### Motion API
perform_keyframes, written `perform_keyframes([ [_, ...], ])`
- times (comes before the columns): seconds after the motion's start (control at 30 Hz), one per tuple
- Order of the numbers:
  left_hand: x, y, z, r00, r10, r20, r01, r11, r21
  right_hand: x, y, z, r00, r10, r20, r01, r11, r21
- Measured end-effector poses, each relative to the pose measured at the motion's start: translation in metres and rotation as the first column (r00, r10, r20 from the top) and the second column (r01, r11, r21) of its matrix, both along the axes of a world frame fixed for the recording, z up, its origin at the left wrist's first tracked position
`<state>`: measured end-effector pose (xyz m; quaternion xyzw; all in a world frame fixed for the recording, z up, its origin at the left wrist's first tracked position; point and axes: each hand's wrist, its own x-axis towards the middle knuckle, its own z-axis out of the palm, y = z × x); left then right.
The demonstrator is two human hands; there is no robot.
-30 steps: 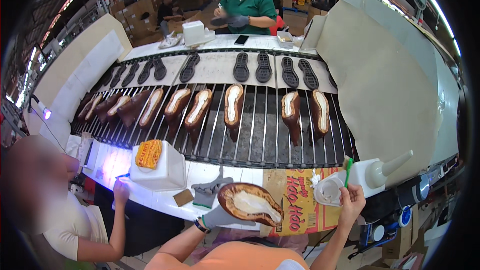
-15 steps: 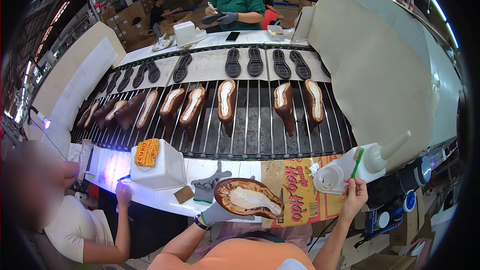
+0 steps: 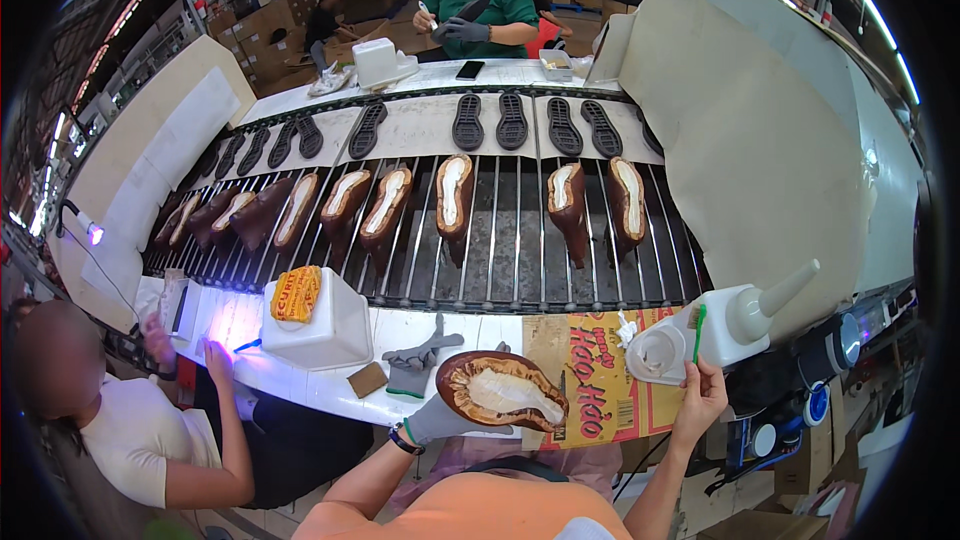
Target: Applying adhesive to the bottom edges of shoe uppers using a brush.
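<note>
A brown shoe upper, its pale underside turned up, rests in my left hand, which wears a grey glove and grips it from below and the left. My bare right hand pinches a green-handled brush. The brush stands nearly upright, bristles up, beside the round cup of a white plastic dispenser bottle. Under these lies a flattened yellow and red cardboard sheet. Beyond the upper, an unworn grey glove lies on the white table.
Ahead, a roller conveyor carries several brown uppers; black soles line its far side. A white box with a yellow packet stands left, near a small brown block. Co-workers sit at the left and across the conveyor.
The brush has shifted left and turned more upright. My left hand and the upper have moved slightly right. The left co-worker leans back, and the one opposite has tilted up a black sole.
</note>
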<state>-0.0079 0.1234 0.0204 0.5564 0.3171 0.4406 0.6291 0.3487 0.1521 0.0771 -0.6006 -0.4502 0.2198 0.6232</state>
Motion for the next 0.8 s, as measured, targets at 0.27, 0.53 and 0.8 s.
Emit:
perform_keyframes([
  [0.27,0.005,-0.007,0.016,0.989,0.094,0.112,-0.097,0.995,0.020,0.010,-0.016,-0.054,0.956,-0.204,0.210,0.182,0.976,0.120],
  [0.53,0.014,-0.012,0.011,0.976,0.182,-0.121,-0.169,0.979,0.112,0.043,-0.016,-0.105,0.919,0.225,0.323,-0.122,0.943,-0.309],
  [0.8,0.026,-0.018,0.014,0.819,0.451,-0.354,-0.375,0.888,0.266,-0.002,-0.003,-0.131,0.816,-0.105,0.568,-0.029,0.975,0.221],
])
